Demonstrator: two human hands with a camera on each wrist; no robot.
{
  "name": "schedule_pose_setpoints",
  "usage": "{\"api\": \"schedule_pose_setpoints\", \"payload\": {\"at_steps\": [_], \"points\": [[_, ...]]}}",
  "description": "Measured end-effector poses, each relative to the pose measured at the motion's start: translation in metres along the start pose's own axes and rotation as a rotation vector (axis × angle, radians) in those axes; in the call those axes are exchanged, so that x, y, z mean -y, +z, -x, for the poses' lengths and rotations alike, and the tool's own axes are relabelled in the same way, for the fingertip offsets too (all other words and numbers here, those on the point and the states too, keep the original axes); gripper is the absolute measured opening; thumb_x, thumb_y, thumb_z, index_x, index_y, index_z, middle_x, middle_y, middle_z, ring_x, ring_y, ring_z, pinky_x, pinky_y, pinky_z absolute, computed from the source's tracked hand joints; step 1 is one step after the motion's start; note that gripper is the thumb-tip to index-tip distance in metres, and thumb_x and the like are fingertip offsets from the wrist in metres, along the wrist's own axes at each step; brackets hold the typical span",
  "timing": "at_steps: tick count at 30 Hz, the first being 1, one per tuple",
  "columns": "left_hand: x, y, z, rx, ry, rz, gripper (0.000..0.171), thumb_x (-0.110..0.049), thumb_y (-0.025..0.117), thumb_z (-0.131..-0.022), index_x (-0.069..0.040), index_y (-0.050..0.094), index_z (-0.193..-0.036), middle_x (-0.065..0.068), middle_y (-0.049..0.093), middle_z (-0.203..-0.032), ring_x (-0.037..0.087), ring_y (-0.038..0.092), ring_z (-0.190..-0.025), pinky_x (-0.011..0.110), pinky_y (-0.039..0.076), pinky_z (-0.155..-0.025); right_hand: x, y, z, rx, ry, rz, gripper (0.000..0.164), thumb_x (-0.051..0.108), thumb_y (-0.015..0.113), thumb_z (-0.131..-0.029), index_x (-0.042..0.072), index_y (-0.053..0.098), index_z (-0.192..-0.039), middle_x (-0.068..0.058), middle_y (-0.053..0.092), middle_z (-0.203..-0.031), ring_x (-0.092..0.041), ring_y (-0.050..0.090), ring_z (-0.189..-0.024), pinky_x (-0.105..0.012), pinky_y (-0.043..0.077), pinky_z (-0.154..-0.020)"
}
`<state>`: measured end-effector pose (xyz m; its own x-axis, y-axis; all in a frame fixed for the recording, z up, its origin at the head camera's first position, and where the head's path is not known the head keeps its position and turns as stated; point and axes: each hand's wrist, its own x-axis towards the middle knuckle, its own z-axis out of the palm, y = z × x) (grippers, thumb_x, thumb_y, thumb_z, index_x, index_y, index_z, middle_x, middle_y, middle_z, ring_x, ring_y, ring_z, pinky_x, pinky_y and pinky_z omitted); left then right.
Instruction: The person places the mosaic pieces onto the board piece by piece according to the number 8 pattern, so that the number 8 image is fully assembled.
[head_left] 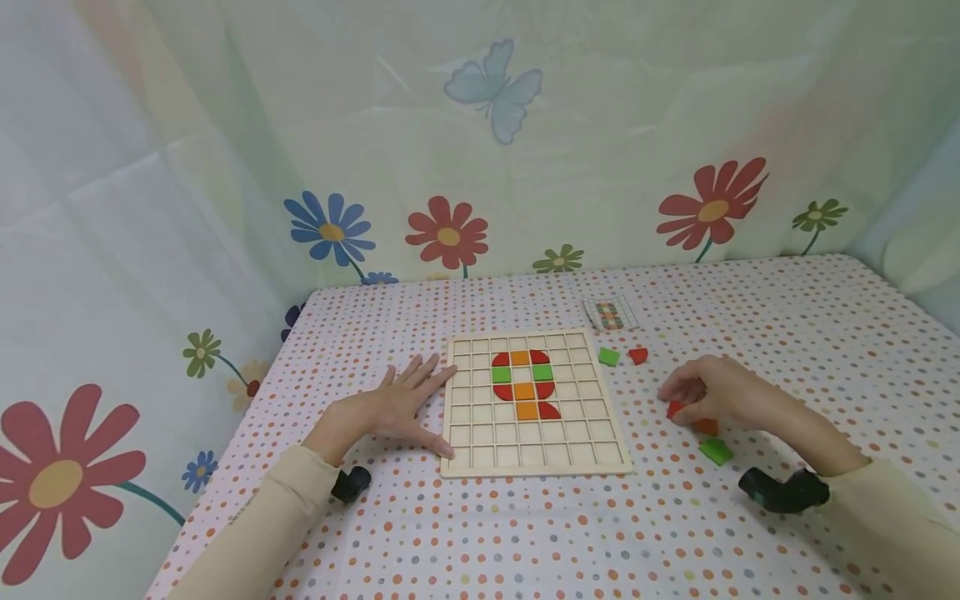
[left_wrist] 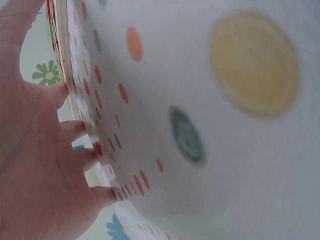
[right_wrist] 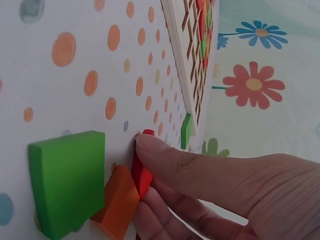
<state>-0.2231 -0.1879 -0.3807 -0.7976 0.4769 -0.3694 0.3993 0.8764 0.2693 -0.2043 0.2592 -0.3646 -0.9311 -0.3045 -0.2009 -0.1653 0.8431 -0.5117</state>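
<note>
My left hand (head_left: pixel 393 410) is spread flat beside the wooden grid board (head_left: pixel 517 457), its thumb and a fingertip touching the board's left edge. Red, orange and green pieces form a pattern in the board's upper middle cells. To the right of the board, my right hand (head_left: pixel 723 392) pinches a red piece (right_wrist: pixel 142 174) between thumb and fingers, close to the tabletop. An orange piece (right_wrist: pixel 118 202) lies right against the red one, and a green square piece (right_wrist: pixel 67 181) is nearer the wrist. The right fingertips are partly hidden behind the red piece.
Beyond my right hand lie a green square (head_left: pixel 608 357) and a red rounded piece (head_left: pixel 638 356). A small pattern card (head_left: pixel 611 313) rests behind the board. The dotted tablecloth (head_left: pixel 525 533) runs back to a flowered curtain (head_left: pixel 600 192).
</note>
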Motion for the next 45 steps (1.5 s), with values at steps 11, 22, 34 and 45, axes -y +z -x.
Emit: {"api": "schedule_pose_setpoints", "payload": {"at_steps": [11,22,34,45], "points": [[0.001,-0.001,-0.001,0.002,0.014,-0.006,0.124,-0.070,0.078,-0.080,-0.024,0.008,-0.171,0.009,-0.008,-0.176,0.034,-0.011,-0.161,0.062,-0.002,-0.127,-0.002,-0.003,0.001,0.014,0.009,0.009,0.017,-0.002,0.085,-0.082,-0.005,0.076,-0.096,-0.002,0.070,-0.081,-0.019,0.060,-0.074,-0.034,0.054,-0.066],[0.001,-0.001,-0.002,0.005,0.016,-0.012,0.123,-0.069,0.079,-0.081,-0.025,0.007,-0.171,0.009,-0.008,-0.176,0.033,-0.011,-0.161,0.062,-0.002,-0.127,0.000,-0.001,0.002,-0.013,0.019,0.022,0.024,-0.002,0.086,-0.081,-0.009,0.076,-0.102,-0.006,0.074,-0.084,-0.020,0.066,-0.076,-0.037,0.060,-0.068],[0.002,0.000,0.000,-0.005,0.013,-0.005,0.123,-0.068,0.079,-0.081,-0.024,0.007,-0.171,0.009,-0.007,-0.176,0.034,-0.010,-0.161,0.063,-0.002,-0.127,0.004,0.001,0.002,-0.022,-0.048,0.027,0.014,-0.007,0.083,-0.081,0.000,0.079,-0.092,-0.002,0.071,-0.082,-0.019,0.056,-0.073,-0.032,0.050,-0.063],[0.001,0.000,0.000,-0.004,0.013,0.000,0.123,-0.068,0.079,-0.081,-0.024,0.008,-0.171,0.010,-0.007,-0.176,0.035,-0.010,-0.161,0.063,-0.002,-0.127,0.030,0.008,-0.002,-0.096,-0.247,0.045,0.016,-0.005,0.086,-0.080,0.005,0.081,-0.091,0.002,0.068,-0.086,-0.014,0.059,-0.076,-0.028,0.052,-0.065]]}}
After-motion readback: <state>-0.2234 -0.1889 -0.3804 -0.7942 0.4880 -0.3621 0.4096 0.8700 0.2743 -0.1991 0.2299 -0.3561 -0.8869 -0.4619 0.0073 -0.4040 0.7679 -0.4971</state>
